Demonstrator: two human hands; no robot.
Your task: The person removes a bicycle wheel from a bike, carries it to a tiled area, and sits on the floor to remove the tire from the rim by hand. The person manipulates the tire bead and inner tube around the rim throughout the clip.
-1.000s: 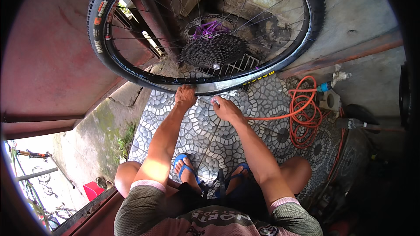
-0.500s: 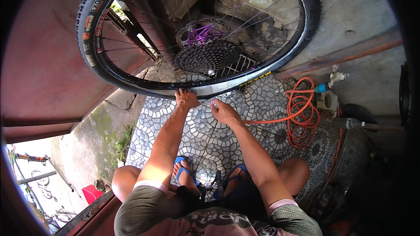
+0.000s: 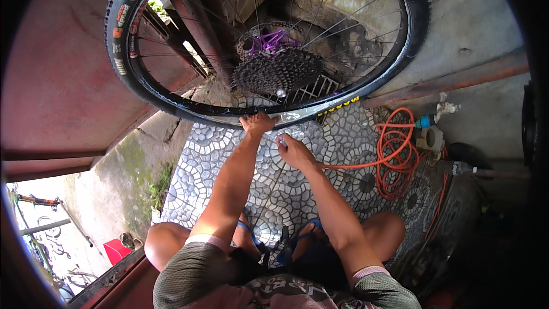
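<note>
A bicycle wheel with a black tyre point(image 3: 123, 46), purple hub point(image 3: 271, 38) and black cassette point(image 3: 274, 71) stands before me, a pale band along its lower rim. My left hand point(image 3: 257, 123) rests on that lower section, fingers spread. Just right of it and a little nearer, my right hand point(image 3: 291, 151) is closed around the end of the orange hose point(image 3: 351, 166); whatever fitting is in the fingers is mostly hidden. The hose runs rightward into a loose coil on the floor.
Pebble-patterned paving point(image 3: 200, 166) lies beneath. A red metal gate point(image 3: 57, 97) is at left, a concrete wall point(image 3: 457, 17) at right with a tap point(image 3: 445, 107). A plastic bottle point(image 3: 460, 169) lies near it. Outside, lower left, are a red object point(image 3: 116, 250) and bicycle parts.
My left hand has shifted right along the lower tyre, rising slightly since half a second ago. The wheel swung left, then back rightward in the view. My right hand stays near the same place.
</note>
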